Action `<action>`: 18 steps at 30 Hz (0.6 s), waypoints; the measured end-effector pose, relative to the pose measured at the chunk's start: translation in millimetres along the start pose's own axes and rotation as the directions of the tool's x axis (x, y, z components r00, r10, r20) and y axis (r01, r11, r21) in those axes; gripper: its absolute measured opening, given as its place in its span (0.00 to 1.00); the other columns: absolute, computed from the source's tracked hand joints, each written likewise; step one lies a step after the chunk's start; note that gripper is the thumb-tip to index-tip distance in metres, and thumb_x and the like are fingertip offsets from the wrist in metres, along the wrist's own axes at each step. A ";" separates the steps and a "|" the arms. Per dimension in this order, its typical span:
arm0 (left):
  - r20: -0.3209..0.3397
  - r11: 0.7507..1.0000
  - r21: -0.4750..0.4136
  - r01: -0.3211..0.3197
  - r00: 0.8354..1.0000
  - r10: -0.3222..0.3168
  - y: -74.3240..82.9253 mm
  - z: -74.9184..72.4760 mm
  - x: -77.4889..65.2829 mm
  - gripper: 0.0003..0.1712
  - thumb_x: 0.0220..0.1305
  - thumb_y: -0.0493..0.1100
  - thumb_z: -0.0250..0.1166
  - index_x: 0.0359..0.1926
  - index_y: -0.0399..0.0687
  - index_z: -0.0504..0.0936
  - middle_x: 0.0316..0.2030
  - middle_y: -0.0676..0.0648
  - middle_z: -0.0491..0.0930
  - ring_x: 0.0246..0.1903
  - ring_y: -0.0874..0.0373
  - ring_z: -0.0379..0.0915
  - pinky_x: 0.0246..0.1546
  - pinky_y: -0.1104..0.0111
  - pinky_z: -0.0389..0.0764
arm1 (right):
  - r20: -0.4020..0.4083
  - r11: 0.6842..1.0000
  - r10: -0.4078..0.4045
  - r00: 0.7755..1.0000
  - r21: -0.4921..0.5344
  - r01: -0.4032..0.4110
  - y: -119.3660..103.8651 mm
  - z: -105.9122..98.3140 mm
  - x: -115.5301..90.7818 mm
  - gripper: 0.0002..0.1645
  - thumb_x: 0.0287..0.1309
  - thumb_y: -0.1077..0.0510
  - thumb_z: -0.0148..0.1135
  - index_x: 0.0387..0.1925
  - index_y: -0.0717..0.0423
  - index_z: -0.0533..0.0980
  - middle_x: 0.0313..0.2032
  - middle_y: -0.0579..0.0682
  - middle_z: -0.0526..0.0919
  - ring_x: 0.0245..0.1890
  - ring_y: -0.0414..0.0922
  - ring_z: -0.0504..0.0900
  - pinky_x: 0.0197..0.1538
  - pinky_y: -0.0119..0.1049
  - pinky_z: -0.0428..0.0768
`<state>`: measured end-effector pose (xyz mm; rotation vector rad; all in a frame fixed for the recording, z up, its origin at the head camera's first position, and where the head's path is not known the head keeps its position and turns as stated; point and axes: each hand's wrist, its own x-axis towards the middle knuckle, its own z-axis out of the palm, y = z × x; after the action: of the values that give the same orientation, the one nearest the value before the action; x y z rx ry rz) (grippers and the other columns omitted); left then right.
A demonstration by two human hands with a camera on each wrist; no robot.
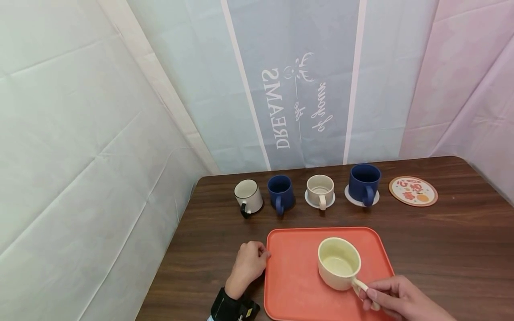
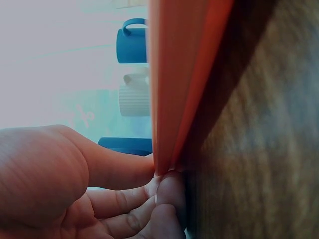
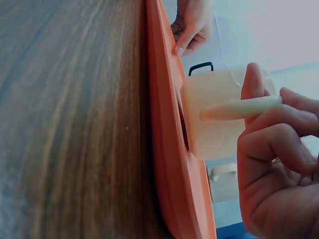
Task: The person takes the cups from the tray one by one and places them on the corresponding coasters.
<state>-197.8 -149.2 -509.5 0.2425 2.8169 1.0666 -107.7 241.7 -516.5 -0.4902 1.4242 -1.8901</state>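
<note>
A pale yellow mug is over the right half of a red-orange rectangular tray. Fingers and thumb of my right hand pinch the mug's handle, which points toward the lower right. In the right wrist view the mug's body shows close over the tray surface. My left hand holds the tray's left edge. Seen from the left wrist, the thumb lies on the upper side of the rim, with curled fingers at its underside.
Behind the tray stand a white mug with a black handle, a blue mug, a cream mug on a white coaster, and a larger blue mug on another. A printed round coaster lies at the right. Curtains border the wooden table.
</note>
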 end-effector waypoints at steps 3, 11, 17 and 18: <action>-0.009 1.000 0.003 -0.011 1.000 0.011 -0.6 0.2 -0.2 0.15 0.70 0.38 0.71 0.24 0.47 0.81 0.17 0.54 0.74 0.16 0.62 0.70 0.17 0.70 0.70 | -0.014 1.000 -0.005 1.000 0.012 0.005 -1.7 -0.2 2.6 0.21 0.84 0.65 0.43 0.52 0.81 0.77 0.38 0.61 0.83 0.32 0.51 0.73 0.28 0.35 0.63; -0.007 1.000 0.001 -0.003 1.000 0.003 -3.1 1.9 0.5 0.15 0.71 0.38 0.71 0.25 0.48 0.82 0.17 0.55 0.74 0.16 0.63 0.70 0.17 0.70 0.70 | -0.119 0.985 -0.088 0.989 -0.156 0.069 -11.3 2.2 7.7 0.19 0.82 0.66 0.45 0.51 0.75 0.81 0.38 0.56 0.87 0.26 0.55 0.63 0.23 0.42 0.57; -0.005 1.000 0.001 0.006 1.000 -0.006 -4.1 2.0 0.7 0.14 0.71 0.39 0.71 0.26 0.48 0.82 0.17 0.54 0.73 0.16 0.62 0.70 0.17 0.70 0.70 | -0.276 0.945 -0.152 0.949 -0.321 0.058 -19.4 3.5 11.4 0.17 0.81 0.66 0.49 0.49 0.66 0.85 0.36 0.53 0.89 0.18 0.56 0.58 0.16 0.46 0.57; -0.004 1.000 0.001 0.004 1.000 -0.004 -4.1 1.9 0.6 0.14 0.71 0.39 0.71 0.26 0.48 0.81 0.16 0.54 0.73 0.16 0.62 0.69 0.17 0.70 0.70 | -0.298 0.943 -0.153 0.942 -0.328 0.050 -20.9 3.6 11.8 0.17 0.81 0.66 0.50 0.48 0.66 0.85 0.36 0.53 0.89 0.17 0.55 0.58 0.16 0.46 0.57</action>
<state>-198.5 -150.9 -513.7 0.2353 2.8207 1.0656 -119.7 233.7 -497.0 -0.4273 1.9712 -1.8915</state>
